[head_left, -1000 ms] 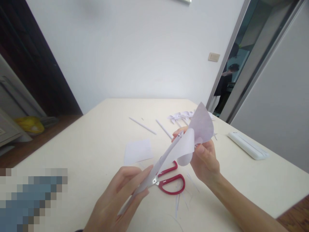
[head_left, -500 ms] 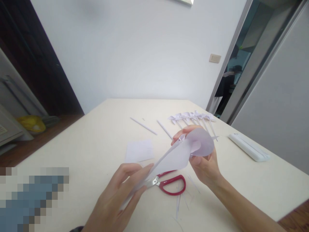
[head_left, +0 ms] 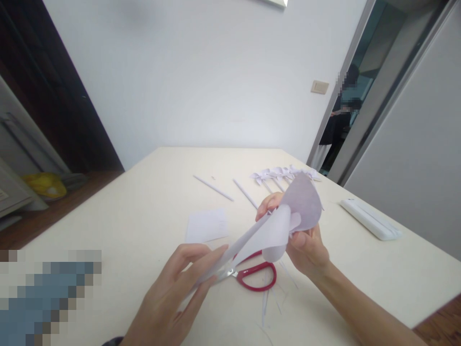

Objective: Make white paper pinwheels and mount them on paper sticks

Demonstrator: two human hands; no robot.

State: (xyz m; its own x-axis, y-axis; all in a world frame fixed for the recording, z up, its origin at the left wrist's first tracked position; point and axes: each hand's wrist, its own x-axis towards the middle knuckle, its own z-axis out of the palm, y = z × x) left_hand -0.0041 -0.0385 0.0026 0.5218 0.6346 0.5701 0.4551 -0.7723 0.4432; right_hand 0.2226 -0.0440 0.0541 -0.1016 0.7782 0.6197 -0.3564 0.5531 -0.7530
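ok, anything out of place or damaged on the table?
Mainly thin paper strips, scattered near the red-handled scissors: likely stray offcuts, untidy against the pinwheels lined up at the far right. No clear damage visible.

Wall: Plain and white, with a light switch, marking an indoor space, a home or a small office; which of the two cannot be told.
Doorway: Opens at right onto a further space, where at least one person in dark clothing appears, indistinct.
Floor: Brown and wood-like, a yellow bundle lying at left near a pale cabinet.
Worktop: Cream, against the wall, serving as a craft table with scissors, paper strips and a row of paper pinwheels.
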